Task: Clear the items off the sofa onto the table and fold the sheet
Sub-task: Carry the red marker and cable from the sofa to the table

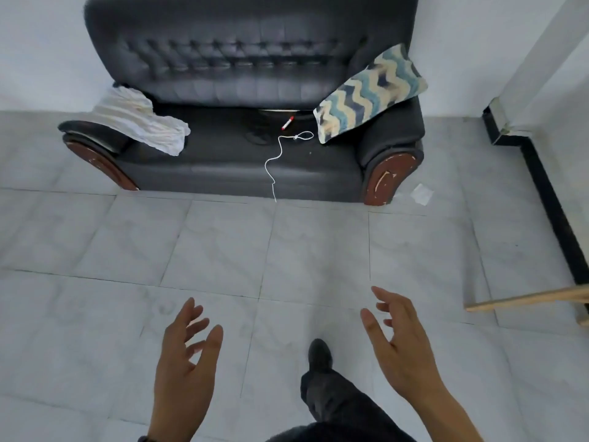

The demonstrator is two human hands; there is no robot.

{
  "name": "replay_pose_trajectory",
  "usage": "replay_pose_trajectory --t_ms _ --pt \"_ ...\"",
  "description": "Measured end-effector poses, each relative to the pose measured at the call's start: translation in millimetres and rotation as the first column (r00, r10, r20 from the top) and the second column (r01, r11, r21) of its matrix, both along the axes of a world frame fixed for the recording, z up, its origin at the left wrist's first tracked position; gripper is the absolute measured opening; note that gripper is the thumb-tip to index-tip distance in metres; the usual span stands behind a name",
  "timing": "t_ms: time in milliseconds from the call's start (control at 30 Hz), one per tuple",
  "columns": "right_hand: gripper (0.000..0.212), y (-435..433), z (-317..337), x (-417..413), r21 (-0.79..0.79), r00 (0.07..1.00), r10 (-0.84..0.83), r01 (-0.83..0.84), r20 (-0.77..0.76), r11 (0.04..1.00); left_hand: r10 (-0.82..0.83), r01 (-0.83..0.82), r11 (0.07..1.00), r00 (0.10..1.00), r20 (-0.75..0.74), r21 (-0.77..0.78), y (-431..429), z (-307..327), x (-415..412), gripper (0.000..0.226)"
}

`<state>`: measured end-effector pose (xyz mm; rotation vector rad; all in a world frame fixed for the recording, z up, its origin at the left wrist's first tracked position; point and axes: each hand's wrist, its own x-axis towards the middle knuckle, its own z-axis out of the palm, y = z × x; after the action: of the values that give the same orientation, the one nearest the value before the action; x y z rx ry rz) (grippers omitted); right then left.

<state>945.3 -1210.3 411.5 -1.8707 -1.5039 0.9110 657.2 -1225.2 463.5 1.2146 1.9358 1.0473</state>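
From the head camera, both my hands were empty: the left hand [185,355] and right hand [398,339] hung over the floor, fingers spread and relaxed, well short of the sofa [255,74]. The sheet [140,121] lay crumpled over the sofa's arm on my left. I judged it light, soft and floppy, best taken by an edge. On the sofa's seat lay a small stiff red pen [287,122] and a limp white cord [277,154] trailing down the sofa's front. A patterned cushion [369,94] leaned on the sofa's other arm. No tabletop showed.
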Motion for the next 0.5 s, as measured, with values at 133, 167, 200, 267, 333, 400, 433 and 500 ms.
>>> replay_pose_trajectory --t_ms 133,167,200,267,333,400,433,500 --pt "0.047 111 30 -34 0.051 0.993 0.117 -0.118 0.006 0.992 0.067 -0.066 0.997 0.997 -0.024 0.043 79 26 -33 0.055" --pt "0.049 135 36 -42 0.064 0.990 0.140 -0.140 0.013 0.988 0.092 -0.091 0.995 0.996 -0.020 0.048 96 29 -40 0.054" --pt "0.049 157 41 -50 0.076 0.987 0.160 -0.161 0.022 0.984 0.115 -0.114 0.992 0.993 -0.015 0.058 114 30 -47 0.054" --pt "0.046 204 43 -66 0.081 0.980 0.193 -0.196 0.039 0.977 0.147 -0.147 0.987 0.989 -0.006 0.067 153 26 -60 0.053" --pt "0.044 251 38 -81 0.083 0.977 0.204 -0.208 0.062 0.974 0.165 -0.165 0.984 0.986 0.015 0.065 195 14 -73 0.054" --pt "0.044 298 27 -95 0.074 0.977 0.196 -0.202 0.082 0.977 0.170 -0.171 0.985 0.984 0.050 0.035 241 -2 -85 0.055" --pt "0.045 321 21 -103 0.058 0.977 0.192 -0.197 0.091 0.979 0.167 -0.169 0.986 0.984 0.065 0.018 264 -11 -92 0.055" --pt "0.049 368 14 -120 0.026 0.981 0.170 -0.173 0.093 0.985 0.166 -0.168 0.986 0.981 0.101 0.006 316 -22 -106 0.056"
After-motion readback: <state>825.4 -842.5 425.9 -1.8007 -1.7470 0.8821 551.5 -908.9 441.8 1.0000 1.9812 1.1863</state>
